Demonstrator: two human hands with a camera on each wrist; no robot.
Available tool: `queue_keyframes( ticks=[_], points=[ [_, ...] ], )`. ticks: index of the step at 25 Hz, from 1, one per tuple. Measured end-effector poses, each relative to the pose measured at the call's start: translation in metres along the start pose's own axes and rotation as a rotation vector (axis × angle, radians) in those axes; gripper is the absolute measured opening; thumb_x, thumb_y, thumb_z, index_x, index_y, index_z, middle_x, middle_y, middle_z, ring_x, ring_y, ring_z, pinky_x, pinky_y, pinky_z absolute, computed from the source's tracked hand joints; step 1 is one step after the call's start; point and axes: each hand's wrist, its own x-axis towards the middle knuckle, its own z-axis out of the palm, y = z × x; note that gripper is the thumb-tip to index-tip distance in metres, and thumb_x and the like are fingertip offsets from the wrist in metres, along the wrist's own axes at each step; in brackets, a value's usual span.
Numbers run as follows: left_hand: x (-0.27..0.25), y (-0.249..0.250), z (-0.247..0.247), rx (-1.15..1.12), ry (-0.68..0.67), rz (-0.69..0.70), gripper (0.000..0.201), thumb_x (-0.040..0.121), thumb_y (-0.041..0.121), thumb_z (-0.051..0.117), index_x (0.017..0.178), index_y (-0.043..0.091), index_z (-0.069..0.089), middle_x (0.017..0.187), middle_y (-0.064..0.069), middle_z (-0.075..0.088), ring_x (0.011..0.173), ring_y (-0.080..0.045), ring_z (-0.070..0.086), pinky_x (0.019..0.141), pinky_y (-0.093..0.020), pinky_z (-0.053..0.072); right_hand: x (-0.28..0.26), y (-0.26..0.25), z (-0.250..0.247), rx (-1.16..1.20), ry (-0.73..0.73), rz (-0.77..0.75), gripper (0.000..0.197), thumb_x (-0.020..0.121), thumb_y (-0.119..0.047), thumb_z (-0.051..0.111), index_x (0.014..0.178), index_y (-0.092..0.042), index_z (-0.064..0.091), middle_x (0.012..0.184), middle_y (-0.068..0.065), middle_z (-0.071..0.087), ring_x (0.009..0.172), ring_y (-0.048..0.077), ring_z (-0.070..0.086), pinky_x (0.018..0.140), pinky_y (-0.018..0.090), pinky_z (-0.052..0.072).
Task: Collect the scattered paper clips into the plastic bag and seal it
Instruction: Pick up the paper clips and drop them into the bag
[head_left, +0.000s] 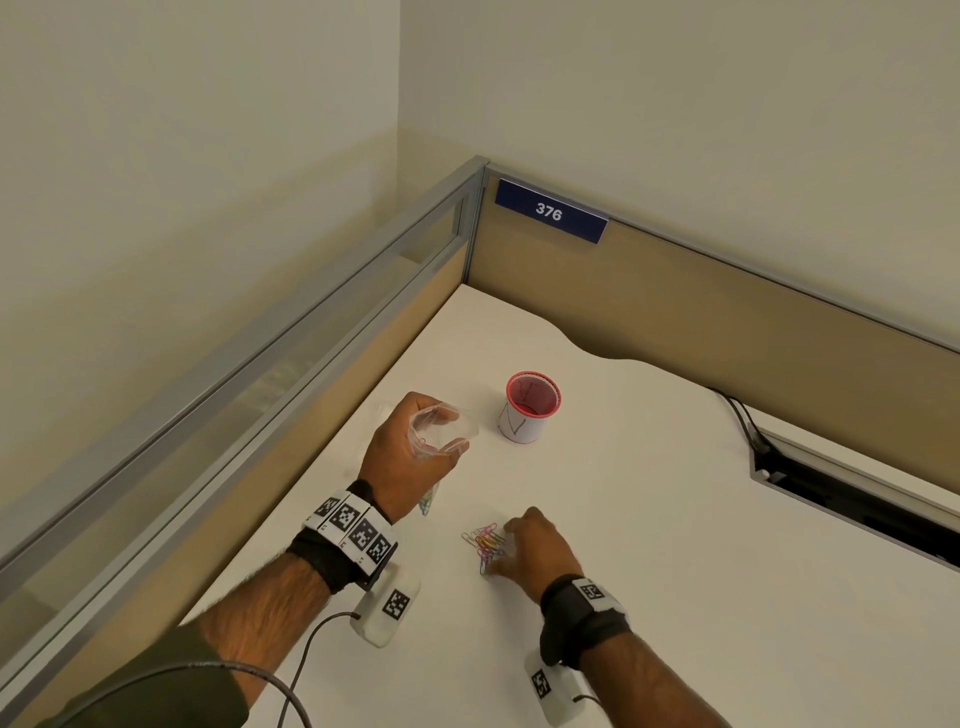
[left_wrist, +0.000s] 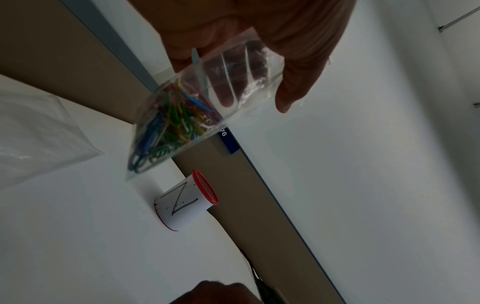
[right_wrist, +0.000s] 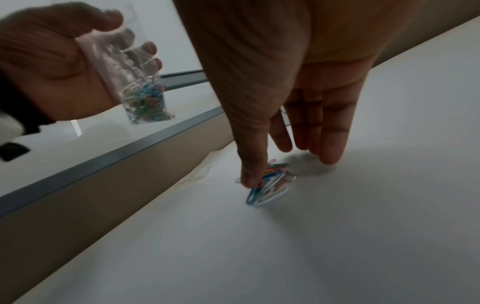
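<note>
My left hand (head_left: 415, 447) holds a small clear plastic bag (head_left: 441, 428) up above the white desk (head_left: 649, 519), gripping it near its open top. Several coloured paper clips fill the bottom of the bag (left_wrist: 168, 127), which hangs tilted in the left wrist view. A heap of coloured paper clips (head_left: 485, 543) lies on the desk in front of me. My right hand (head_left: 535, 551) reaches down onto that heap. In the right wrist view the thumb (right_wrist: 249, 174) presses on the paper clips (right_wrist: 270, 183), while the other fingers (right_wrist: 327, 148) point straight down, apart from the thumb.
A red-rimmed mesh cup wrapped in white paper (head_left: 530, 410) stands upright behind the bag. Another clear plastic sheet or bag (left_wrist: 39, 133) lies flat on the desk. Tan partition walls (head_left: 727, 312) close the far and left sides. A cable slot (head_left: 857, 499) is cut in at the right.
</note>
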Motion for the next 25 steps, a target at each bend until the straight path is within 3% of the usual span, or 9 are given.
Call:
queue_keyframes(
  ticks=[2, 4, 8, 13, 18, 21, 25],
  points=[
    [0.000, 0.001, 0.003, 0.017, -0.009, 0.008, 0.035, 0.079, 0.012, 0.081, 0.106, 0.017, 0.059, 0.112, 0.004, 0.067, 0.113, -0.012, 0.063, 0.088, -0.013, 0.051, -0.002, -0.012, 0.011, -0.039, -0.029, 0.003, 0.048, 0.074, -0.039, 0.075, 0.111, -0.012, 0.061, 0.114, 0.007, 0.049, 0.105, 0.028, 0.051, 0.087, 0.036, 0.047],
    [0.001, 0.003, 0.004, 0.035, -0.018, 0.008, 0.035, 0.080, 0.012, 0.080, 0.107, 0.018, 0.059, 0.112, 0.005, 0.066, 0.113, -0.011, 0.063, 0.086, -0.009, 0.050, 0.001, -0.021, 0.019, -0.010, 0.020, 0.017, 0.034, 0.083, -0.028, 0.067, 0.110, -0.009, 0.062, 0.114, 0.011, 0.050, 0.105, 0.031, 0.054, 0.088, 0.035, 0.047],
    [0.001, 0.003, 0.001, 0.031, -0.026, 0.009, 0.036, 0.080, 0.014, 0.081, 0.108, 0.020, 0.058, 0.114, 0.004, 0.066, 0.116, -0.011, 0.062, 0.092, -0.023, 0.055, 0.010, -0.022, 0.010, 0.034, 0.092, -0.011, 0.021, 0.091, -0.018, 0.053, 0.109, -0.010, 0.063, 0.112, 0.011, 0.055, 0.103, 0.030, 0.058, 0.087, 0.034, 0.048],
    [0.003, 0.001, -0.004, 0.036, -0.014, 0.016, 0.037, 0.077, 0.020, 0.081, 0.107, 0.020, 0.059, 0.114, 0.004, 0.066, 0.115, -0.013, 0.063, 0.095, -0.030, 0.055, 0.019, -0.015, -0.010, -0.020, 0.054, -0.139, 0.037, 0.090, -0.012, 0.054, 0.127, -0.018, 0.055, 0.124, 0.005, 0.051, 0.116, 0.025, 0.048, 0.099, 0.035, 0.044],
    [0.002, 0.003, 0.000, 0.037, -0.022, 0.017, 0.036, 0.079, 0.017, 0.081, 0.107, 0.023, 0.059, 0.113, 0.004, 0.067, 0.115, -0.012, 0.063, 0.095, -0.032, 0.056, 0.011, -0.020, 0.005, -0.180, -0.020, -0.254, 0.029, 0.089, -0.008, 0.049, 0.117, -0.013, 0.056, 0.116, 0.008, 0.047, 0.108, 0.029, 0.047, 0.087, 0.041, 0.050],
    [0.002, 0.004, 0.001, 0.026, -0.020, 0.019, 0.036, 0.079, 0.017, 0.081, 0.104, 0.027, 0.058, 0.113, 0.004, 0.067, 0.114, -0.012, 0.063, 0.096, -0.033, 0.056, 0.006, -0.015, 0.005, -0.117, 0.012, -0.217, 0.029, 0.089, -0.014, 0.051, 0.118, -0.013, 0.057, 0.117, 0.006, 0.049, 0.109, 0.027, 0.049, 0.089, 0.040, 0.050],
    [0.001, 0.003, 0.002, 0.020, -0.040, 0.016, 0.033, 0.078, 0.021, 0.080, 0.103, 0.026, 0.058, 0.112, 0.004, 0.069, 0.116, -0.013, 0.063, 0.098, -0.036, 0.055, 0.005, -0.016, 0.005, -0.139, -0.033, -0.179, 0.043, 0.083, -0.033, 0.066, 0.121, -0.015, 0.055, 0.118, 0.004, 0.046, 0.108, 0.024, 0.044, 0.087, 0.041, 0.050]
  ],
)
